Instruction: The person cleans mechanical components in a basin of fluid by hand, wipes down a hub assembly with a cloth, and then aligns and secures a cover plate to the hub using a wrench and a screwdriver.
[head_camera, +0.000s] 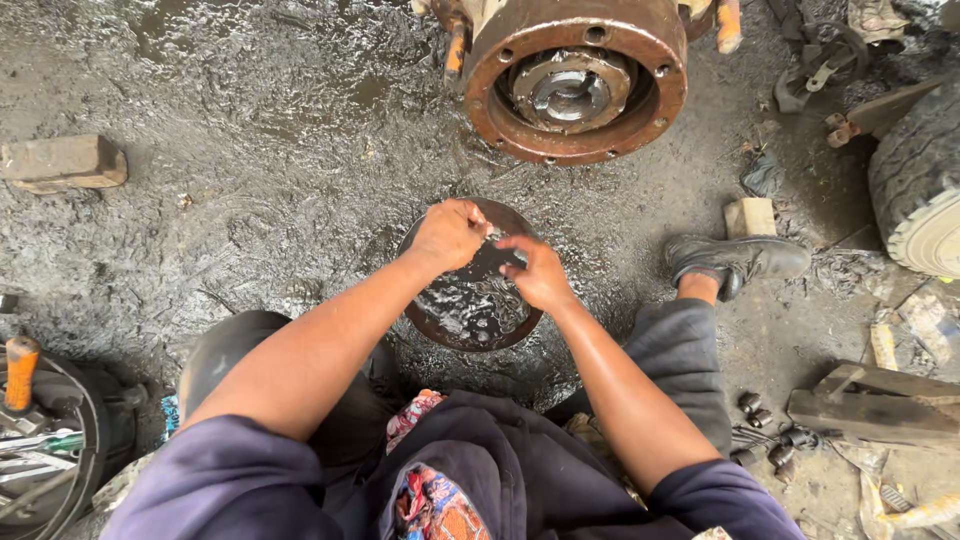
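Note:
My left hand (447, 234) and my right hand (535, 272) meet over a round rusty pan (432, 326) that holds dark oily liquid. The left fist is closed on a small greyish part; what it is I cannot make out. The right hand's fingers pinch toward the same part from the right. Both hands hover just above the liquid. A large rusty wheel hub (572, 82) with a shiny centre stands a little beyond the pan.
The ground is wet, oily and black. A shoe (735, 260) rests at right beside a small wood block (750, 216). A tyre (918, 180) is at far right, a brick (62, 163) at left, tools in a bin (40, 440) at lower left, wooden pieces and nuts (870, 405) at lower right.

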